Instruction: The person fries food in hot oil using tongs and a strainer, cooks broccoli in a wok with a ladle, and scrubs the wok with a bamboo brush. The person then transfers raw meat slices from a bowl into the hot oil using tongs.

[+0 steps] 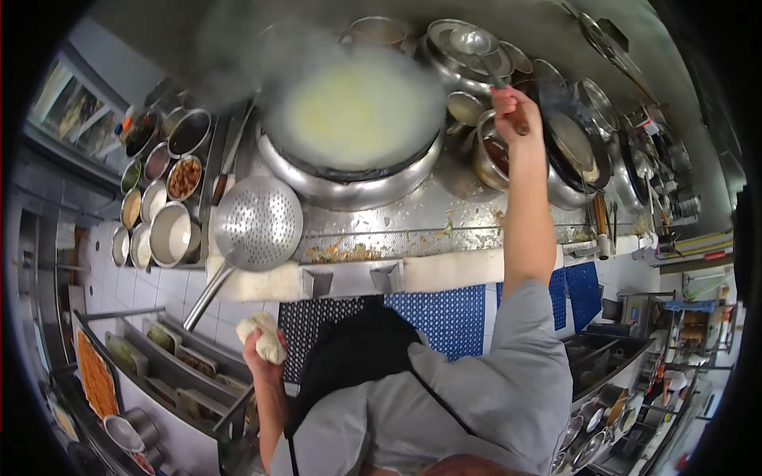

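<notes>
My right hand (518,117), arm stretched forward, is closed round the handle of a ladle (474,41). The ladle's bowl hangs over a metal pot with a lid or strainer (454,62) at the back of the range; whether they touch I cannot tell. Low on the left, my left hand (270,349) grips a bunched off-white cloth (263,333). Before me, a large wok (349,170) gives off thick steam over pale yellow-green contents. A perforated skimmer (259,224) lies at the front left edge of the range, its handle sticking out toward my left hand.
Several seasoning containers (185,176) stand to the left. On the right sits a second wok (573,147), beside a pot of reddish-brown liquid (496,151). Food scraps litter the steel range top (397,226). A blue mat (436,321) covers the floor; food bins (190,361) are behind left.
</notes>
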A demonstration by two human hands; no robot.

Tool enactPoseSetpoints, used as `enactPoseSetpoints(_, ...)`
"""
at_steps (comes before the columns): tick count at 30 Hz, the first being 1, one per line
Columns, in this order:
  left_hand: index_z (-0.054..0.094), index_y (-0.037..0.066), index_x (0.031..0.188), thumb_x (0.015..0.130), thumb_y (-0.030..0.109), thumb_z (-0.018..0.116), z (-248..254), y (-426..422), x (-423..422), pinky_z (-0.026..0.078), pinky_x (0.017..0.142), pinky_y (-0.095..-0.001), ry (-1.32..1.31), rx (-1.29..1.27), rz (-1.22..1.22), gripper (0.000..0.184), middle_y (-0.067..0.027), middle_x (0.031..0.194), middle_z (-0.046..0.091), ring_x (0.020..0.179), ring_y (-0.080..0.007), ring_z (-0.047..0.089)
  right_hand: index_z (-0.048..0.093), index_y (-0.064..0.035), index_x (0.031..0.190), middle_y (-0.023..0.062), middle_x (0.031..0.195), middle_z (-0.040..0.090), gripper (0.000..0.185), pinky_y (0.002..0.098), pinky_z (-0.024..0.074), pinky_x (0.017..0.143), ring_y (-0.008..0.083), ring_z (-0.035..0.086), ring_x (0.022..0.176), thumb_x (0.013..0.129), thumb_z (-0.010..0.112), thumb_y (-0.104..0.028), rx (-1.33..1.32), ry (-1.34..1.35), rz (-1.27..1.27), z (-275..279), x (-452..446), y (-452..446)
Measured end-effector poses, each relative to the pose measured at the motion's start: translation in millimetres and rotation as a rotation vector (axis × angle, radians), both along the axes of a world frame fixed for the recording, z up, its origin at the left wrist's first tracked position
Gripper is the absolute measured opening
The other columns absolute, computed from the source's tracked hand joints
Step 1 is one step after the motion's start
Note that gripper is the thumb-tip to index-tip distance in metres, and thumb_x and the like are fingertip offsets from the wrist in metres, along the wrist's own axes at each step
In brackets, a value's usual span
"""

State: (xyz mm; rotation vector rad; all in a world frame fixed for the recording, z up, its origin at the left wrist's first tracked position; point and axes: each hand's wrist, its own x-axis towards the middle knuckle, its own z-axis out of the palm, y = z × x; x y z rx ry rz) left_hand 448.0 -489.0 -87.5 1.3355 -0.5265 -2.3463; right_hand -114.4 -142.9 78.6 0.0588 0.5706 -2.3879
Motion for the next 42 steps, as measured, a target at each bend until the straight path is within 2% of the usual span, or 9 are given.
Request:
enactPoseSetpoints(4, 0.049, -0.004, 0.122, 0.077, 0.031, 0.067, 15.6, -22.4, -13.4, 0.054, 0.078, -0.0434, 0.37, -0.064, -0.344, 0.059, -0.0221, 0.102, 0.064, 0.086, -0.0333, 0.064, 0.038, 0.0162, 0.116, 0.0059, 0.078, 0.049, 0.034, 0.0229, 0.0454, 0.047, 0.0113, 0.049, 0.058, 0.097, 0.046, -0.01, -0.279, -0.106, 0.058, 22.9, 73.2, -4.7)
enactPoseSetpoints(7, 0.047, -0.005, 0.127, 0.076, 0.03, 0.069, 47.9, -32.9, -22.9, 0.049, 0.092, -0.0466, 0.416, -0.198, -0.287, 0.065, -0.0261, 0.116, 0.06, 0.104, -0.0361, 0.061, 0.037, 0.016, 0.122, 0.0054, 0.08, 0.048, 0.039, 0.0219, 0.0438, 0.047, 0.0103, 0.047, 0.058, 0.098, 0.045, -0.013, -0.299, -0.173, 0.093, 26.9, 135.7, -13.4)
enactPoseSetpoints(8, 0.043, -0.004, 0.133, 0.077, 0.035, 0.065, 60.2, -39.1, -22.1, 0.036, 0.108, -0.0484, 0.435, -0.35, -0.34, 0.072, -0.0301, 0.128, 0.054, 0.127, -0.0405, 0.047, 0.039, 0.0149, 0.122, 0.0051, 0.08, 0.049, 0.037, 0.0214, 0.0432, 0.046, 0.0097, 0.048, 0.058, 0.098, 0.046, -0.013, -0.242, -0.157, 0.107, 24.3, 155.3, -14.4)
enactPoseSetpoints(13, 0.049, -0.006, 0.119, 0.078, 0.04, 0.065, 108.4, -70.0, 9.9, 0.056, 0.064, -0.0397, 0.561, -0.329, -0.283, 0.063, -0.0247, 0.094, 0.063, 0.074, -0.0306, 0.066, 0.049, 0.0063, 0.119, 0.0029, 0.073, 0.053, 0.031, 0.0202, 0.04, 0.037, 0.0071, 0.048, 0.05, 0.095, 0.051, -0.013, 0.325, -0.063, -0.008, 21.9, 259.6, -17.1)
enactPoseSetpoints(16, 0.049, -0.005, 0.115, 0.079, 0.043, 0.061, 138.1, -71.6, -0.8, 0.051, 0.047, -0.0328, 0.659, -0.453, -0.269, 0.061, -0.02, 0.081, 0.061, 0.056, -0.0255, 0.061, 0.054, 0.0004, 0.114, 0.0016, 0.067, 0.055, 0.025, 0.0222, 0.0398, 0.033, 0.0075, 0.047, 0.043, 0.092, 0.055, -0.012, 0.775, 0.086, -0.062, 26.3, 310.6, -31.0)
enactPoseSetpoints(21, 0.049, -0.003, 0.118, 0.085, 0.04, 0.06, 164.2, -43.1, -58.3, 0.054, 0.052, -0.033, 0.506, -0.354, -0.316, 0.056, -0.0161, 0.09, 0.062, 0.065, -0.0259, 0.063, 0.051, -0.0015, 0.13, 0.0013, 0.065, 0.054, 0.042, 0.0228, 0.0408, 0.034, 0.0086, 0.05, 0.041, 0.088, 0.056, -0.005, 1.104, 0.342, -0.092, 6.6, 353.2, -46.7)
enactPoseSetpoints(30, 0.055, 0.012, 0.117, 0.095, 0.064, 0.033, 62.7, 1.4, -297.1, 0.055, 0.069, -0.0441, 0.181, -0.199, -0.857, 0.061, -0.0109, 0.103, 0.062, 0.087, -0.0273, 0.063, 0.036, -0.0017, 0.145, -0.0008, 0.065, 0.052, 0.06, 0.0213, 0.0407, 0.037, 0.007, 0.049, 0.043, 0.088, 0.055, 0.001, 1.076, 0.541, -0.236, -42.4, 368.9, -17.5)
enactPoseSetpoints(35, 0.058, 0.015, 0.105, 0.089, 0.041, 0.059, 60.9, 3.9, -332.4, 0.055, 0.071, -0.0436, 0.07, -0.039, -0.806, 0.03, -0.0072, 0.096, 0.061, 0.086, -0.0259, 0.061, 0.035, 0.0003, 0.145, 0.0011, 0.074, 0.058, 0.06, 0.0193, 0.041, 0.039, 0.0052, 0.049, 0.046, 0.088, 0.055, 0.004, 1.025, 0.565, -0.3, -65.3, 387.3, 0.1)
enactPoseSetpoints(42, 0.058, 0.012, 0.099, 0.095, 0.025, 0.05, 37.4, 8.9, -365.9, 0.058, 0.069, -0.0462, 0.055, -0.053, -0.71, 0.016, -0.0066, 0.091, 0.064, 0.082, -0.0251, 0.063, 0.033, -0.0001, 0.146, 0.0005, 0.071, 0.057, 0.061, 0.0195, 0.0416, 0.039, 0.0055, 0.05, 0.046, 0.089, 0.054, 0.004, 0.972, 0.569, -0.273, -84.0, 391.7, -16.8)
